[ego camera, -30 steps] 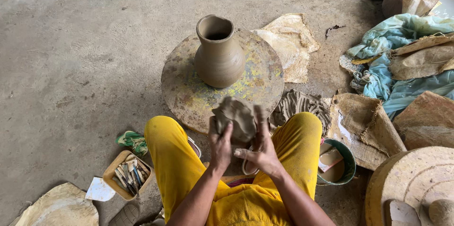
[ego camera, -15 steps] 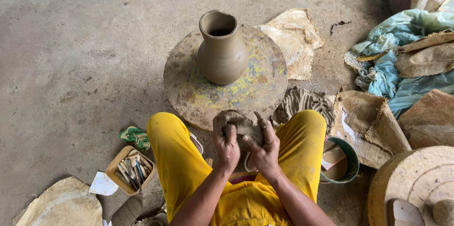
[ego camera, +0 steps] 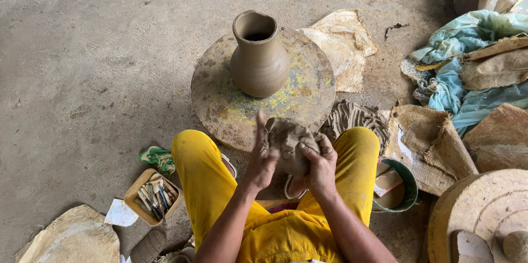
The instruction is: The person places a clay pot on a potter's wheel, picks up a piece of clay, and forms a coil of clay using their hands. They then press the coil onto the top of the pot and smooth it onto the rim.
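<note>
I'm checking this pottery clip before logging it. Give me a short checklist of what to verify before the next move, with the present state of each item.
1. Clay lump held by both hands: ok; left hand flat against its side, right hand cupping it.
2. Clay jug upright on the round wheel: ok.
3. Lump apart from the jug: ok.
4. Bare wheel surface in front of the jug: ok.
5. Tool box beside the left knee: ok.
6. Clay soft enough to shape: cannot tell.
</note>
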